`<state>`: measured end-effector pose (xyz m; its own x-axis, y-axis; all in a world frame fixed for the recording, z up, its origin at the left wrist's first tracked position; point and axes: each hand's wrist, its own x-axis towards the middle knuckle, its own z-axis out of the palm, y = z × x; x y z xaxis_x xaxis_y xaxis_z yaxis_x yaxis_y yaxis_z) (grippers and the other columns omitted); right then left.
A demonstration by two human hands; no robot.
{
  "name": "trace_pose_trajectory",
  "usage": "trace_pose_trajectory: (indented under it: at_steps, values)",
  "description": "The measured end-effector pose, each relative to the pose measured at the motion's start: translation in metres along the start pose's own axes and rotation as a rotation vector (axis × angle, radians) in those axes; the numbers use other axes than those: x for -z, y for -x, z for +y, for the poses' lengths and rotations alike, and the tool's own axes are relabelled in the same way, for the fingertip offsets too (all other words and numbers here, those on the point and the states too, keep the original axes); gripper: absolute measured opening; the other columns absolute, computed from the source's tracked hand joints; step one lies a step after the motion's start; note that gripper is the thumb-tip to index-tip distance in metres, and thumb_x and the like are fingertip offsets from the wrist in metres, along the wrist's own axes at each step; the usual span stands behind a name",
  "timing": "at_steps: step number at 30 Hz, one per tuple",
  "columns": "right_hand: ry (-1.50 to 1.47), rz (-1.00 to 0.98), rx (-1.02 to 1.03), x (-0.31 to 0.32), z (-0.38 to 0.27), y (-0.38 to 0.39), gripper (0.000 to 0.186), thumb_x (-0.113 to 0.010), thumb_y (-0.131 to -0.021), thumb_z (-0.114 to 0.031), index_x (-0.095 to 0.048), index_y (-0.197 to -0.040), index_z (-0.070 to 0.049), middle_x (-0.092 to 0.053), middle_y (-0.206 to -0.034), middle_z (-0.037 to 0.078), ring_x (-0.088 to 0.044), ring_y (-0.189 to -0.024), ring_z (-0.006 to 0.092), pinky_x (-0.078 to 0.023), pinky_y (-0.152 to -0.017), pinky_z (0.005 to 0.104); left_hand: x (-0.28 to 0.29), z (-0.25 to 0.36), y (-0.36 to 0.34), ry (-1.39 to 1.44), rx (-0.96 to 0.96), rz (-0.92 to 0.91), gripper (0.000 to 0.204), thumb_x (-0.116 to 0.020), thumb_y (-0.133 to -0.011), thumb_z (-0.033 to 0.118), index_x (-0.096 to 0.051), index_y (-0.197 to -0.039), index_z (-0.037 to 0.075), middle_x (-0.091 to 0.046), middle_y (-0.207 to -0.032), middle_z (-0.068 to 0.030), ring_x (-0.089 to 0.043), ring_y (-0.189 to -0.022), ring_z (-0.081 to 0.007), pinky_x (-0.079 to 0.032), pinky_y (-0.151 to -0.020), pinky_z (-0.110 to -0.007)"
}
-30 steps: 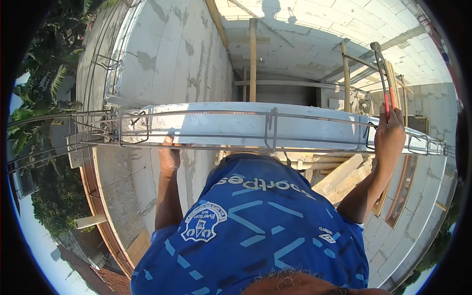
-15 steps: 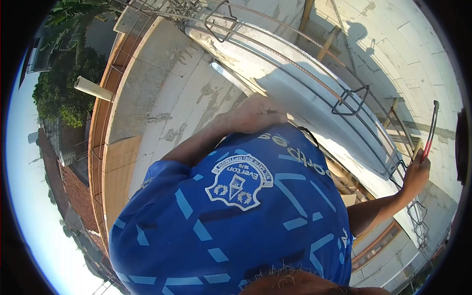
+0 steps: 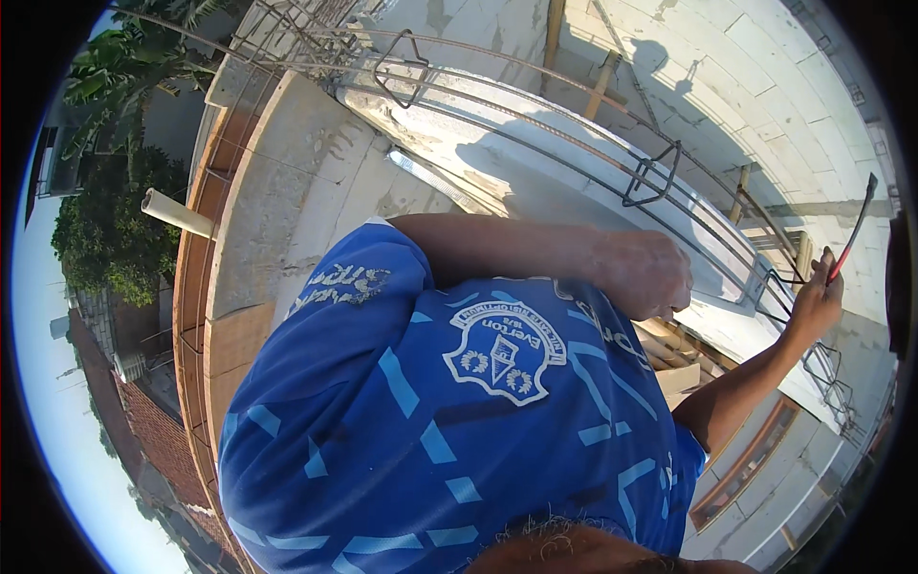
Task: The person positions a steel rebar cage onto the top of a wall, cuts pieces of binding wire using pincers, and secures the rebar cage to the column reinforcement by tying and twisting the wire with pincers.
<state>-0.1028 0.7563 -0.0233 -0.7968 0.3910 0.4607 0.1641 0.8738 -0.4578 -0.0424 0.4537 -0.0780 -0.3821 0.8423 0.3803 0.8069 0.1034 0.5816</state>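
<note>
Head view shows my right hand [image 3: 815,304] clenched on a thin red-handled metal tool [image 3: 851,234] by the near end of the long rusty rebar cage [image 3: 574,143], which runs away up-left along the white concrete beam [image 3: 535,163], my left hand [image 3: 643,273] curled nearer its middle, grasp unclear.

Rebar cage [image 3: 593,143] on wall top [image 3: 535,172]; pipe [image 3: 177,213] far left.

Rebar [image 3: 574,143]: ribbed rusty steel. Wall [image 3: 535,182]: rough matt white block w/ mortar smears. Shirt [image 3: 449,402]: smooth blue synthetic cloth. Props [image 3: 602,81]: raw wood.
</note>
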Motion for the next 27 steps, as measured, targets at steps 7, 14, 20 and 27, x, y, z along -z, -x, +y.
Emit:
trace_pose_trajectory:
  at_steps: [7, 14, 20, 27]
  values:
    - [-0.538, 0.334, -0.167, 0.091, 0.0, 0.046, 0.036, -0.051, -0.101, -0.021, -0.061, -0.117, 0.01, -0.069, -0.109, 0.016, -0.067, -0.094, 0.0204, -0.048, -0.069, 0.0278, -0.013, -0.005, -0.001, 0.016, 0.052, -0.077, 0.022, -0.068, -0.083, 0.026, -0.067, -0.075, 0.005, -0.066, -0.077, -0.0111, -0.065, -0.083, -0.0311, -0.051, -0.074, -0.044]
    - [-0.484, 0.564, -0.47, 0.074, 0.069, 0.138, 0.035, -0.051, -0.1, -0.022, -0.064, -0.107, 0.01, -0.069, -0.085, 0.017, -0.051, -0.056, 0.0107, -0.034, -0.046, 0.0223, 0.014, 0.017, -0.021, 0.028, -0.091, 0.04, 0.017, -0.064, -0.085, 0.021, -0.067, -0.083, 0.004, -0.066, -0.084, -0.0117, -0.064, -0.09, -0.0285, -0.052, -0.077, -0.04]
    - [-0.765, 0.37, -1.03, -0.001, 0.178, 0.222, 0.025, -0.052, -0.098, -0.023, -0.062, -0.101, 0.0, -0.064, -0.088, 0.006, -0.066, -0.066, 0.0151, -0.037, -0.046, 0.0244, 0.075, 0.027, -0.044, -0.182, -0.182, 0.37, 0.024, -0.078, -0.077, 0.01, -0.07, -0.098, 0.001, -0.069, -0.105, -0.0131, -0.065, -0.1, -0.0294, -0.052, -0.083, -0.035]
    - [-0.734, 0.162, -1.441, -0.068, 0.248, 0.375, 0.022, -0.058, -0.09, -0.02, -0.066, -0.095, -0.001, -0.064, -0.075, 0.007, -0.065, -0.062, 0.0172, -0.039, -0.041, 0.0271, 0.102, 0.025, -0.047, -0.396, 0.314, 0.055, 0.06, -0.072, -0.084, 0.043, -0.06, -0.123, -0.001, -0.06, -0.124, -0.0225, -0.055, -0.119, -0.0362, -0.042, -0.101, -0.042]
